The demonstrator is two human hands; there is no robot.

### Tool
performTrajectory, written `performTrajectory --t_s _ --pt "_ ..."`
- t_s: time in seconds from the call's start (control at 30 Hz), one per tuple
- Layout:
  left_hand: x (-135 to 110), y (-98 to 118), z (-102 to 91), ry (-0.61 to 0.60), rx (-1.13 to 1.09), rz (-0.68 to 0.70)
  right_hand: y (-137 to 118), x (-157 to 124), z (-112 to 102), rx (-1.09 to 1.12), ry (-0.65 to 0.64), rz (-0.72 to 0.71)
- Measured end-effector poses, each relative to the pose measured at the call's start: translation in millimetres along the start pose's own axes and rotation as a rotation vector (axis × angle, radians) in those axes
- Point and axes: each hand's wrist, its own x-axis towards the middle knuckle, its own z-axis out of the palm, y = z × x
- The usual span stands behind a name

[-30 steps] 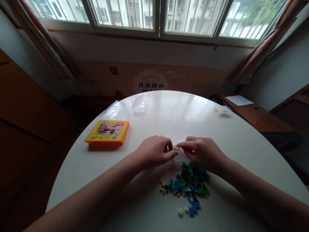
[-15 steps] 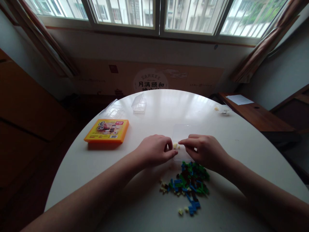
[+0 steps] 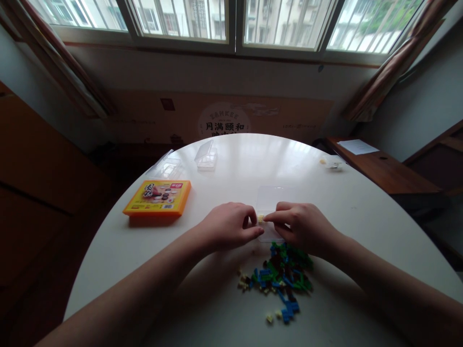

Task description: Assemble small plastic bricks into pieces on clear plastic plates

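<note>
A clear plastic box lies with its lid folded back on the white table. My left hand curls at the box's left edge, thumb over the rim and fingers bent beside it. Small pale yellow bricks sit inside, near that edge. From the other side my right hand reaches over the box. Its index finger stretches out to the yellow bricks and appears to touch them; thumb and fingers are apart. Just below the box lies a loose pile of green, blue and dark brown bricks, with more pale yellow bricks at its left.
An orange and yellow game box stands on the left of the round table. Behind it are a clear tray and a small lidded clear case. A small plastic bag lies at the far right.
My right index finger has moved slightly left, up to the yellow bricks. A loose yellow brick beside the others now sits against them or is hidden. The left hand stays at the box edge.
</note>
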Motion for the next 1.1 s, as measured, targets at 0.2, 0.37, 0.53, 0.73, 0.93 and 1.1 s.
performTrajectory --t_s 0.2,0.37,0.53,0.73,0.93,1.1 --pt "0.0 1.0 0.1 0.012 0.011 -0.001 -1.4 1.0 -1.0 0.001 -0.019 -0.008" --pt "-0.2 1.4 0.1 0.01 0.007 0.0 -1.0 1.5 -0.6 0.005 -0.013 -0.021" --pt "0.0 0.5 0.4 0.013 0.007 0.004 -0.9 1.4 0.9 0.003 -0.009 -0.019" --pt "0.1 0.4 0.2 0.009 0.001 0.0 0.2 -1.5 -1.5 0.013 -0.002 -0.022" --pt "0.3 1.8 -0.8 -0.004 0.001 -0.006 3.3 -3.1 -4.9 0.006 0.019 -0.016" --pt "0.8 -0.1 0.4 -0.004 0.007 0.0 5.2 -2.6 -3.2 0.005 -0.016 -0.01"
